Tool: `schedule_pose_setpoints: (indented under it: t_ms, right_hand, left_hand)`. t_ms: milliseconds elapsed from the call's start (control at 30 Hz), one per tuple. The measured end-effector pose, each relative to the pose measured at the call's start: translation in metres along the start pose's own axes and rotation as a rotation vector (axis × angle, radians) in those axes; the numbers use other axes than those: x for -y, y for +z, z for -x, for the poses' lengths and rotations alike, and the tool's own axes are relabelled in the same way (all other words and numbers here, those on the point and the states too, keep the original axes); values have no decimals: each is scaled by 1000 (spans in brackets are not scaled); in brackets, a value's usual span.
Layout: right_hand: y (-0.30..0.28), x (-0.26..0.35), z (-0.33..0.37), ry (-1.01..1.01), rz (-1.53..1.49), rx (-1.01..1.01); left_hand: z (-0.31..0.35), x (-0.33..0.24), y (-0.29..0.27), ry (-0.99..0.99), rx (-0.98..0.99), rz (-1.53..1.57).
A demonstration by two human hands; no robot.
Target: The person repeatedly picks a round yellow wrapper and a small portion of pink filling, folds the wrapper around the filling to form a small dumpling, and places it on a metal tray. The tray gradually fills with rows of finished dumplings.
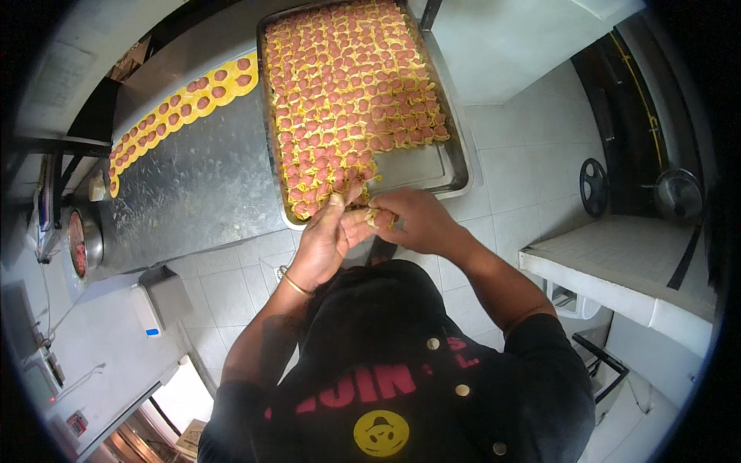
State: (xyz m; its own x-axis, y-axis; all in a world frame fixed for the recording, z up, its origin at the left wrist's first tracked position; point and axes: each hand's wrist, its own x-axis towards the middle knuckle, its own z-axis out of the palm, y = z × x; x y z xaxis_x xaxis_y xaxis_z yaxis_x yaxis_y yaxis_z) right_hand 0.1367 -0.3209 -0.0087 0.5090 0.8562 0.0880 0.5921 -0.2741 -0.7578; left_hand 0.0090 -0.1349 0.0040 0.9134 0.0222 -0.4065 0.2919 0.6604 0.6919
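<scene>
My left hand [328, 235] and my right hand [417, 220] meet over the near edge of a large metal tray [417, 174]. A small meat-filled dumpling [382, 218] with a yellow wrapper is at the fingers of my right hand, which are closed. The fingers of my left hand are bent and pinched together beside it; what they grip is partly hidden. Close-set rows of open-topped dumplings [347, 85] cover most of the tray, and its near right part shows bare metal.
A metal worktable [201, 166] dusted with flour lies left of the tray. Along its far side runs a yellow dough strip [166, 116] dotted with balls of meat filling. A metal bowl [94, 239] of minced meat stands at the left end. On the right is a white counter [617, 251].
</scene>
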Motion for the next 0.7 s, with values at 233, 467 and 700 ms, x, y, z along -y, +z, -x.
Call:
schedule_pose_setpoints:
  t_ms: [233, 467, 700]
  right_hand:
    - [-25, -73, -34, 6, 94, 230]
    - [1, -83, -60, 84, 309, 379]
    - [2, -53, -53, 215, 264, 215]
  left_hand:
    - [-31, 17, -19, 403, -346, -851]
    - [-12, 25, -27, 533, -620, -959]
    - [15, 10, -31, 838, -788, -1029]
